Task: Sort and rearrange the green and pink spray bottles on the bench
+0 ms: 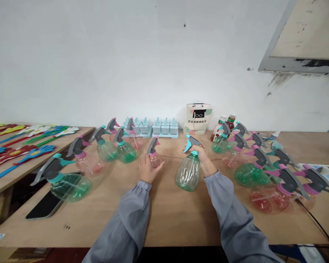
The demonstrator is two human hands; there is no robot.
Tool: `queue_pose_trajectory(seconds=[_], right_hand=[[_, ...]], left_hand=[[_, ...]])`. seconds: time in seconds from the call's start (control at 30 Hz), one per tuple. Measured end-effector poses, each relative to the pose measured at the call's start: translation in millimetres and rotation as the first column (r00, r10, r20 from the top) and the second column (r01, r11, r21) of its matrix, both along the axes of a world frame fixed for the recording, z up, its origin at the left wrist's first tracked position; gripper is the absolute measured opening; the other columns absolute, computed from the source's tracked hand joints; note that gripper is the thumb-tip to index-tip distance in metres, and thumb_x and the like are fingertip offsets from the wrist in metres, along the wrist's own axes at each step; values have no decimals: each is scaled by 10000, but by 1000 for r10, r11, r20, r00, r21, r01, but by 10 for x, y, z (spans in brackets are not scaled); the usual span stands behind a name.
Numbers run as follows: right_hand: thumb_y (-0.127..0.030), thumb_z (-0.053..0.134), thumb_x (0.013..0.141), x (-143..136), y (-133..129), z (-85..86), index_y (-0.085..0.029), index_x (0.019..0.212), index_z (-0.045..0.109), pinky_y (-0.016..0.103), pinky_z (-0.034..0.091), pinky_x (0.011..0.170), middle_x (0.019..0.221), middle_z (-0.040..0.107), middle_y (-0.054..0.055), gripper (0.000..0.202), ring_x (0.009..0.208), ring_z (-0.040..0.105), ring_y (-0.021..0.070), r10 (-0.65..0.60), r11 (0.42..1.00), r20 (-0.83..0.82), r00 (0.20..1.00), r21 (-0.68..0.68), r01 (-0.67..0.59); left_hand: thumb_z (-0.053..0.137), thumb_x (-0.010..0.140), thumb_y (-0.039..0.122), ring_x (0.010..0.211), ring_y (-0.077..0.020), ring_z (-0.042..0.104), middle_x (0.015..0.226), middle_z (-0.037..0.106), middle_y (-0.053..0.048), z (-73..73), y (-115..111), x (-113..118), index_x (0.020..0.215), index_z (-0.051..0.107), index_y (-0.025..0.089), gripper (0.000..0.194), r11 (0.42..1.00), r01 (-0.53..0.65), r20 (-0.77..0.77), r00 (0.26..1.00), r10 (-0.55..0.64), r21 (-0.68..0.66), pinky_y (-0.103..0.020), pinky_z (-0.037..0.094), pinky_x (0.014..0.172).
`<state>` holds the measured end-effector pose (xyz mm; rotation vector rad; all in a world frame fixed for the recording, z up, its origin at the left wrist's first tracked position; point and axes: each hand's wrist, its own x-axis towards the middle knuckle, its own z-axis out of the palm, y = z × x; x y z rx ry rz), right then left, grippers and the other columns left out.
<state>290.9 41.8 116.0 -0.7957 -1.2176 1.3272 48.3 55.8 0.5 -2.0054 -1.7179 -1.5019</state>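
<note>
My right hand point(199, 155) is closed around the neck and trigger head of a green spray bottle point(188, 172), which hangs tilted over the middle of the table. Its nozzle and trigger are turquoise and its lever top is grey. My left hand point(149, 168) holds a pink spray bottle point(155, 159) with a grey and pink head, thumb on the right side and fingers on the left. The hand hides much of that bottle's body. Both bottles look see-through, and no liquid can be made out in the green one.
Several spray bottles stand on the left point(71, 186) and right point(252, 175). A black phone point(45, 204) lies at left. Light-blue moulds point(165, 128), a paper bag point(197, 119) and sauce bottles point(230, 122) line the wall. Colourful hand-shaped sticks point(30, 155) cover the left table.
</note>
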Motion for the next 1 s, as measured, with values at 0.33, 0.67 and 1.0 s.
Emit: queue_pose_trajectory(seconds=[0.33,0.67,1.0], right_hand=[[-323,505,513,-68,-11,3,-214,594,599,383,525,693,608,653,57,166,642,630,224,-12,999,100,995,43,7],[-288,523,534,-194,-122,52,-200,580,649,374,535,699,646,684,75,161,743,678,262,112,989,61,992,85,-117],[-323,534,532,-216,-114,47,-198,616,663,328,514,661,712,715,74,198,691,647,218,94,995,73,993,34,-97]], left_hand=[[769,726,512,1033,-316,633,1063,631,-120,-17,4,11,1147,524,186,587,1000,17,36,999,-17,14,-443,509,865],[764,735,505,1039,-313,633,1059,633,-112,2,-4,-10,1150,525,202,566,998,60,45,997,-61,18,-443,509,868],[758,740,527,1036,-314,634,1037,631,-108,25,-18,-5,1153,533,202,571,996,84,66,994,-85,14,-456,508,883]])
